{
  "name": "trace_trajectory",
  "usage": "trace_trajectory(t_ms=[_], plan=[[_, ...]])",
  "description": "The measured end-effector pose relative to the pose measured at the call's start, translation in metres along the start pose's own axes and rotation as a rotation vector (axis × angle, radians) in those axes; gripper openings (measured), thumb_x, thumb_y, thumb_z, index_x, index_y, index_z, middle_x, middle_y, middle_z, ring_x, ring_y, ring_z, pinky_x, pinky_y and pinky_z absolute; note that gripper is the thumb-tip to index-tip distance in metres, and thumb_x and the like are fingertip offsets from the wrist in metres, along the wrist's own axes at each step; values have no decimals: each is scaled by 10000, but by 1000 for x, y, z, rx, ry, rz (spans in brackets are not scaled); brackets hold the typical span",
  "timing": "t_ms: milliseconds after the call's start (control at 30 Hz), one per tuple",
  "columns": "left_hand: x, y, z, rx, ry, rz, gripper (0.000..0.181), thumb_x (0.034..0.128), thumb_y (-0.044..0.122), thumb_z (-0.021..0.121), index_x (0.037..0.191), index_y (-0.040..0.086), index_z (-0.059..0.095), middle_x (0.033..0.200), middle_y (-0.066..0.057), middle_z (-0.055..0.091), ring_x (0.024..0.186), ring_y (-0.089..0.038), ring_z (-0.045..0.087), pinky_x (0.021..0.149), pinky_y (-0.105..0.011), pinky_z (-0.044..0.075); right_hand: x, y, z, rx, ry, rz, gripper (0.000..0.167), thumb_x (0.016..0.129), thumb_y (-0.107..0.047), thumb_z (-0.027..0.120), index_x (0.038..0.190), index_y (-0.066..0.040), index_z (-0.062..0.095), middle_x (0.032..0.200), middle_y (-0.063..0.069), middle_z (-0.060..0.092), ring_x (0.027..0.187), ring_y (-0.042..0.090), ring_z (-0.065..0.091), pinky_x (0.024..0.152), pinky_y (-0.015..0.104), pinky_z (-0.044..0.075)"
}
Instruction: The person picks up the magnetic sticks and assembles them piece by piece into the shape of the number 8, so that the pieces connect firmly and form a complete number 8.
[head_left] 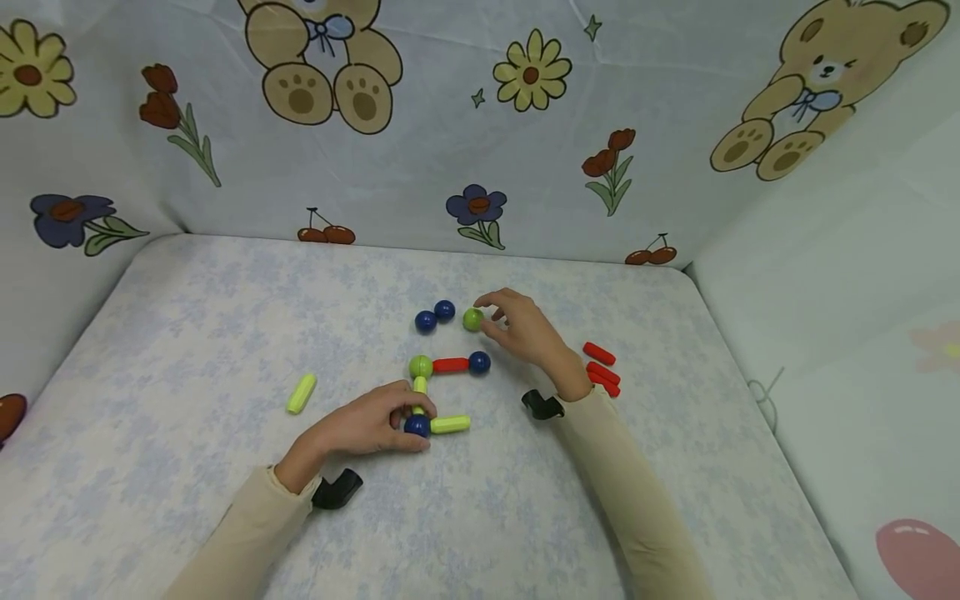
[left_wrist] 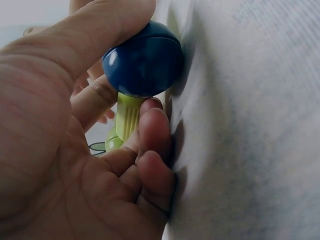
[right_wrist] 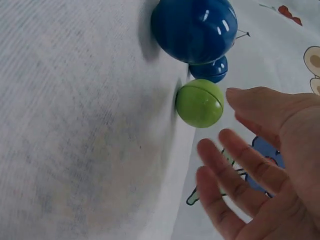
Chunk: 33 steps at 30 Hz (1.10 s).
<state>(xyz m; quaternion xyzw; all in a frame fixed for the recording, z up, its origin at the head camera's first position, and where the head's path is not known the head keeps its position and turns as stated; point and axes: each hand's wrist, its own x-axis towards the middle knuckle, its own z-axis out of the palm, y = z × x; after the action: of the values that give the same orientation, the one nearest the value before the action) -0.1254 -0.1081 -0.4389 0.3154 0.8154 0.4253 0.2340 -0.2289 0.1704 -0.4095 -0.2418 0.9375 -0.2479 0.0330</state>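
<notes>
My left hand [head_left: 375, 419] grips a joined toy piece at its near corner, a blue ball [left_wrist: 142, 60]. The thumb lies on that ball and the fingers curl by a yellow-green rod [left_wrist: 128, 116] plugged into it. A second yellow-green rod [head_left: 451, 424] points right from the same ball. At the far end of the piece sits a green ball [head_left: 421, 366], with a red rod [head_left: 451, 365] leading to another blue ball [head_left: 479, 362]. My right hand [head_left: 523, 329] hovers with spread, bent fingers beside a loose green ball [right_wrist: 200, 103], with a gap between thumb and ball.
Two loose blue balls [head_left: 426, 322] lie left of the loose green ball. Several red rods [head_left: 600, 354] lie right of my right wrist, and one yellow-green rod [head_left: 302, 393] lies far left. A patterned cloth wall [head_left: 405, 183] rises behind the table [head_left: 225, 333].
</notes>
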Motion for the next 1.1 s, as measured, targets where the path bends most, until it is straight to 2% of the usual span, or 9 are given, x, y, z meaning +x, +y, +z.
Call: trace_trajectory(t_ms=[167,433,800,1100], plan=[[1,0,1,2,1,9,312,883,313,781,1148,169,704,903,-12,514,738,-114,463,670,-239,412,3,1,3,3,-69,36,366,980,-178,663,1336,-109,620,1330,88,630,1045,260,670,890,390,556],[3,1,3,2,-1,7,313,881,315,782,1145,165,706,907,-16,514,741,-116,463,672,-237,411,1,1,5,31,-92,25,349,971,-136,671,1311,-82,618,1276,81,662,1038,260,676,908,390,548],[3,1,1,9,12,2,307,873,319,790,1134,179,709,898,-14,509,741,-116,461,666,-235,407,-1,-1,6,46,-64,47,304,957,-114,687,1250,-62,625,1196,92,671,1044,253,668,910,379,548],[1,-1,1,5,11,-3,307,876,318,788,1141,183,709,899,-17,506,740,-119,460,668,-239,408,-17,-2,1,68,2,-8,302,933,-143,726,1213,-72,639,1159,97,637,1042,256,658,913,371,552]])
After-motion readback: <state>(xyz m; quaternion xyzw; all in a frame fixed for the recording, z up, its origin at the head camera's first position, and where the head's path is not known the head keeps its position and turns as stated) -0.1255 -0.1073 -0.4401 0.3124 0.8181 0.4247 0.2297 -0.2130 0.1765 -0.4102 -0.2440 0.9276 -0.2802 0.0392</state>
